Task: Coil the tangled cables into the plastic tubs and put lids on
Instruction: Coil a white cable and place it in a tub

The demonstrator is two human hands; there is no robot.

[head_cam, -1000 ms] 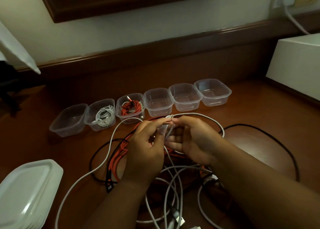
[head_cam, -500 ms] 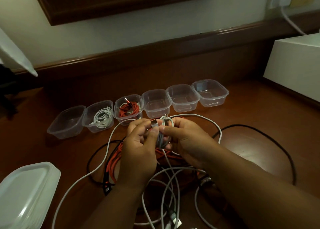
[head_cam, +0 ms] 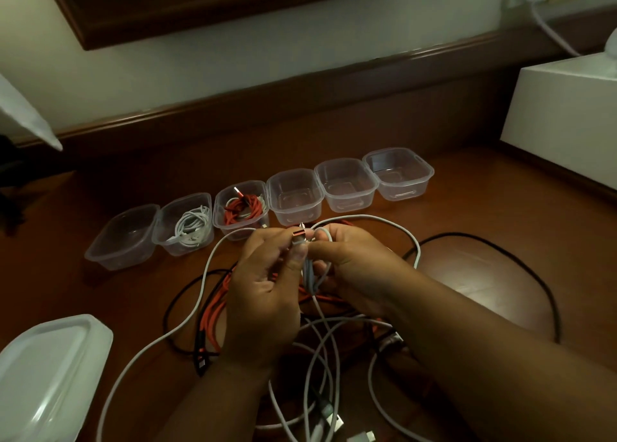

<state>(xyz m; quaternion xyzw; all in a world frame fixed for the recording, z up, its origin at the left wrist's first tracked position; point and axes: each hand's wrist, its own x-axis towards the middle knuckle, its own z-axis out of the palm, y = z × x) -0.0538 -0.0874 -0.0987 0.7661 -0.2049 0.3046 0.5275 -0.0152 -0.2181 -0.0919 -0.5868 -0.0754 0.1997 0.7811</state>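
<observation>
Six clear rectangular plastic tubs stand in a row across the dark brown wooden surface (head_cam: pixel 484 241), running from 9 o'clock up toward 1 o'clock. The leftmost tub (head_cam: pixel 122 238) holds nothing that shows; the second tub (head_cam: pixel 185 224) holds a coiled white cable, the third tub (head_cam: pixel 240 209) a coiled orange cable, and the fourth tub (head_cam: pixel 295 196), fifth tub (head_cam: pixel 347 184) and sixth tub (head_cam: pixel 399 172) hold nothing.

Just nearer than the row, at the centre, both hands meet over the tangle. The left hand (head_cam: pixel 263 294) pinches a small metallic cable plug (head_cam: pixel 298 236) between thumb and fingers, its grip clamped on it. The right hand (head_cam: pixel 354 268) curls round a short bundle of white cable loops (head_cam: pixel 312 274), its grip closed on them.

Beneath the hands lies the tangle: a long white cable (head_cam: pixel 187 321) sweeping out toward 8 o'clock, an orange cable (head_cam: pixel 213 311) at 7 o'clock, and a thin black cable (head_cam: pixel 521 261) looping wide toward 3 o'clock. More white strands cross at 6 o'clock.

A stack of translucent white plastic lids (head_cam: pixel 46 378) sits at 8 o'clock. A white box (head_cam: pixel 564 121) stands at 2 o'clock.
</observation>
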